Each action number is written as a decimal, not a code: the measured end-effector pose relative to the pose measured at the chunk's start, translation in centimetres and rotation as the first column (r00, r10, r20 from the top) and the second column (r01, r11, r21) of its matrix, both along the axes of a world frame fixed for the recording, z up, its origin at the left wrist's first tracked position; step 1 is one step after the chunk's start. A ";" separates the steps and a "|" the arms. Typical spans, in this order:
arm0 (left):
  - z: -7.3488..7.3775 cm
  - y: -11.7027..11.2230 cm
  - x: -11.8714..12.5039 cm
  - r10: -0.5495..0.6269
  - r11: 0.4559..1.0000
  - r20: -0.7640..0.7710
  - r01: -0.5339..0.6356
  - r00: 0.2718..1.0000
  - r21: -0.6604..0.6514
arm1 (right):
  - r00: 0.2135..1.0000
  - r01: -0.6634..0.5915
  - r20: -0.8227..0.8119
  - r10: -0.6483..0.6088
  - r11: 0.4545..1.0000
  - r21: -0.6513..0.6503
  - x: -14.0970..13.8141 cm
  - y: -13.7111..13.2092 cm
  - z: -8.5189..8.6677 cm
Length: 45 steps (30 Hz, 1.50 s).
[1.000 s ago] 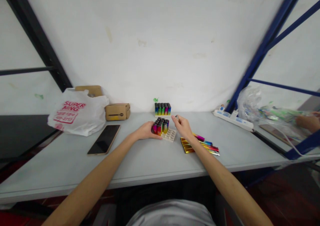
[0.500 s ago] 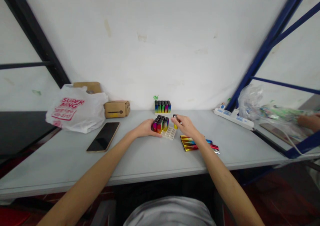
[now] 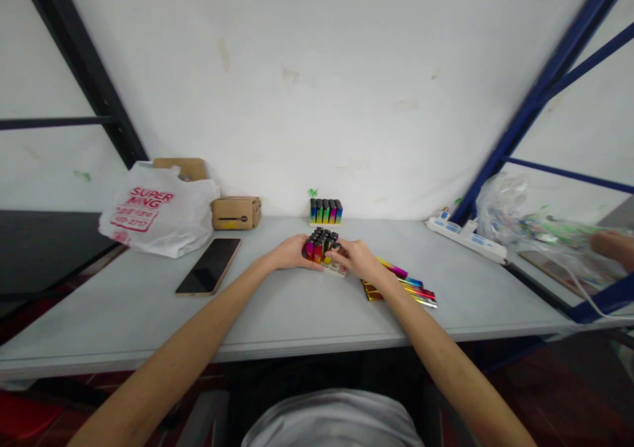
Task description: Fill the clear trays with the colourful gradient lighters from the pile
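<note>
Several shiny multicoloured lighters (image 3: 317,253) with black tops stand upright in a white slotted tray (image 3: 337,273) on the table. My left hand (image 3: 288,253) is wrapped around the tray's left side, thumb at the near edge, against the outer lighters. Over the tray's right part, my right hand (image 3: 357,259) pinches a lighter (image 3: 336,247) by its upper end; the fingers cover most of it, so I cannot tell whether it sits in a slot. By my right wrist lie several flat metallic-coloured foil strips (image 3: 421,295), partly under the forearm.
Behind, a second group of lighters (image 3: 325,211) stands near the wall. To the left are a phone (image 3: 209,267), a small cardboard box (image 3: 236,213) and a white plastic bag (image 3: 158,212). A power strip (image 3: 466,238) lies right. Another person's hand (image 3: 613,247) shows at the far right.
My right hand has moved left with the lighter, from beside the tray to over its slots. More of the foil strips now shows. My left hand keeps its hold on the tray.
</note>
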<state>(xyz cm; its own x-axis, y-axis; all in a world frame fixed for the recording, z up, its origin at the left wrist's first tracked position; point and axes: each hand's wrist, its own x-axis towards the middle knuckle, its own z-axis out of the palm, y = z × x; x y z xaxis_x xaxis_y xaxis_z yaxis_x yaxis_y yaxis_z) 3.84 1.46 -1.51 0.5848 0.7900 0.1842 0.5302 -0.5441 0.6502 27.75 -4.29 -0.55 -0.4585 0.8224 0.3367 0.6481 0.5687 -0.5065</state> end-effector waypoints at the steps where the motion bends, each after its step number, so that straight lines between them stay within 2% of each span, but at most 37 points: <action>1: 0.0 0.0 0.0 0.009 1.000 -0.012 -0.009 1.000 0.020 | 0.998 0.027 0.061 -0.029 0.999 0.028 -0.2 -0.1 0.0; 5: 0.0 -0.2 0.0 0.039 0.997 -0.034 -0.036 0.999 0.066 | 0.931 0.172 0.301 -0.207 0.975 0.139 -0.9 -0.4 0.2; 8: 0.0 -0.1 0.0 0.040 0.998 -0.043 -0.038 0.998 0.060 | 0.895 0.237 0.349 -0.279 0.958 0.159 -1.2 -0.5 0.5; 15: 0.0 0.0 0.0 0.028 0.999 -0.057 -0.026 0.998 0.042 | 0.897 0.268 0.324 -0.300 0.953 0.142 -1.7 -0.7 0.3; 19: 0.3 -0.2 0.0 0.017 1.000 -0.044 -0.016 0.999 0.016 | 0.920 0.228 0.298 -0.254 0.966 0.121 -1.8 -0.6 0.2; 23: 0.5 -0.3 0.1 0.033 0.999 -0.046 -0.032 0.998 0.016 | 0.980 0.150 0.122 -0.157 0.987 0.062 0.9 0.0 1.2; 26: 0.4 -0.2 0.1 0.031 0.999 -0.044 -0.030 0.999 0.017 | 0.974 0.221 0.023 -0.223 0.972 0.075 5.6 -0.1 1.9; 29: 0.2 0.0 0.1 0.035 0.999 -0.041 -0.035 0.999 0.012 | 0.962 0.245 0.125 -0.244 0.969 0.002 10.8 -1.3 1.5; 32: 0.0 0.2 0.1 0.038 0.999 -0.031 -0.038 0.999 0.008 | 0.944 0.261 0.213 -0.251 0.965 -0.022 14.0 -3.1 0.3; 36: 0.0 0.2 0.1 0.052 0.999 -0.031 -0.052 0.998 0.012 | 0.932 0.267 0.240 -0.272 0.962 0.052 14.7 -4.5 -0.8; 39: 0.1 0.0 0.1 0.057 0.998 -0.020 -0.057 0.998 0.017 | 0.927 0.301 0.200 -0.317 0.947 0.108 13.9 -4.2 -0.5; 42: 0.2 -0.1 0.1 0.057 0.998 -0.020 -0.056 0.998 0.019 | 0.929 0.354 0.084 -0.361 0.931 0.088 12.9 -3.1 0.4; 45: 0.2 0.0 0.1 0.058 0.998 -0.033 -0.057 0.998 0.030 | 0.923 0.371 -0.115 -0.367 0.928 0.022 11.5 -1.9 1.5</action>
<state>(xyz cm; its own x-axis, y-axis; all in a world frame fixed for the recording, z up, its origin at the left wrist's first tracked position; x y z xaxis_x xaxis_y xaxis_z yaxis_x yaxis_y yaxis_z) 3.91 1.42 -1.34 0.5451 0.8170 0.1882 0.5827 -0.5306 0.6156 39.20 -6.17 0.90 -0.0848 0.9103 0.4052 0.7596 0.3222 -0.5649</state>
